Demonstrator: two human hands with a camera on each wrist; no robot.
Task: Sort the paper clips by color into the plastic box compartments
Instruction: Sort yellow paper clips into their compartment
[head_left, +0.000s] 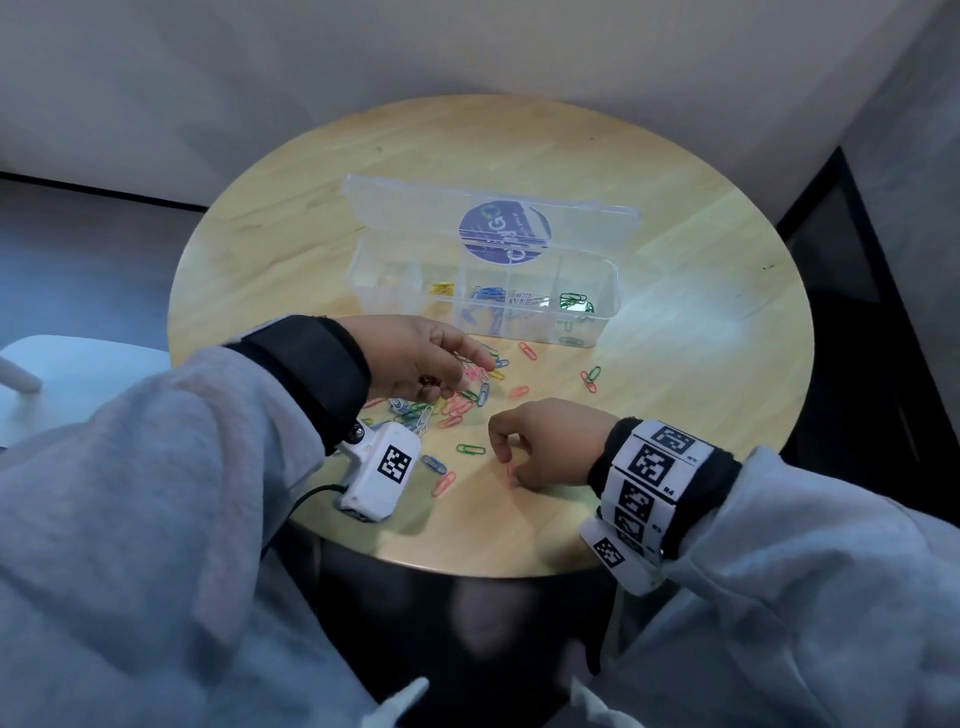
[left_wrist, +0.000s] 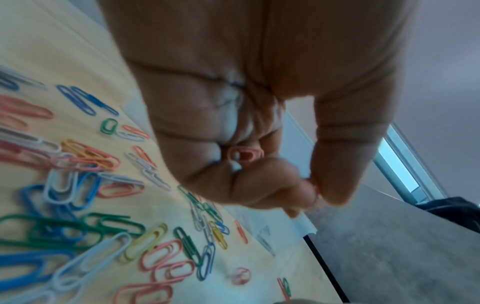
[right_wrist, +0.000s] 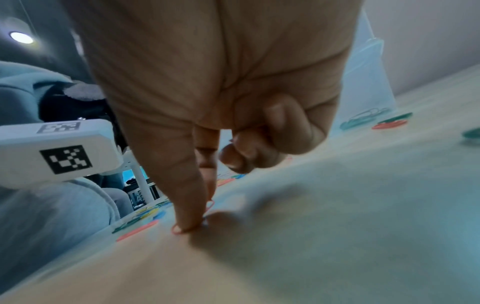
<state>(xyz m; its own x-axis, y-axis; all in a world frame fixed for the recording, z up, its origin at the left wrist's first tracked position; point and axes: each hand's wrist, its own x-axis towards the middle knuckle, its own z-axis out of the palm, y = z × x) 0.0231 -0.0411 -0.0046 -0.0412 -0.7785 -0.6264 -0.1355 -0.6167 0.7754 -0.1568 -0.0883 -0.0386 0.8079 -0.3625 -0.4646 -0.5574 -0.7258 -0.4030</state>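
Note:
A clear plastic box (head_left: 605, 317) stands open at mid-table, its lid (head_left: 395, 208) folded back. Its compartments hold yellow clips (head_left: 441, 288), blue clips (head_left: 488, 293), white clips (head_left: 524, 299) and green clips (head_left: 574, 300). Mixed loose paper clips (head_left: 452, 408) lie in front of it. My left hand (head_left: 467, 371) hovers over this pile. A pink clip (left_wrist: 244, 155) sits in its curled fingers, and its thumb and forefinger pinch another (left_wrist: 314, 190). My right hand (head_left: 509, 467) is lower on the table, thumb and forefinger pinching a pink clip (right_wrist: 193, 223) that lies on the wood.
The round wooden table (head_left: 701, 364) ends close to my body. Stray clips (head_left: 589, 376) lie right of the pile, and others (head_left: 444, 480) lie near the white wrist camera (head_left: 379, 470). A white chair (head_left: 78, 374) stands to the left.

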